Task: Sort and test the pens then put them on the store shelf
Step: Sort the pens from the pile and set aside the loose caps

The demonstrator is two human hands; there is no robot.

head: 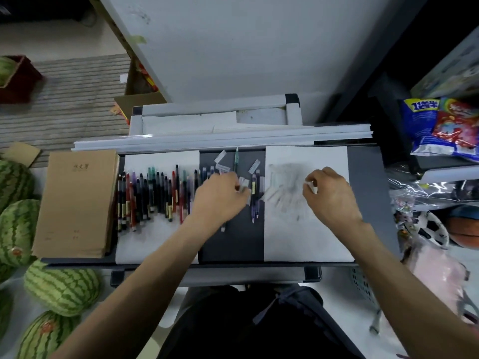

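The left hand (220, 195) curls its fingers round what looks like a clear pen (248, 198) among the loose pens (255, 206) at centre; the right hand (329, 195) pinches a small cap (312, 187) over the scribbled sheet (290, 234). Best to stroke bare paper briefly, recap firmly, then lay it with the sorted pens (155, 193), left.

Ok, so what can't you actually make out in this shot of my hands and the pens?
All in the head view:
- The small pale piece pinched in the right hand: whether it is a cap, since fingers cover most of it.
- Whether the left hand grips anything: motion blur.
- The row of pens: its right end is hidden under the left hand.
- Print on the brown notebook: too small.
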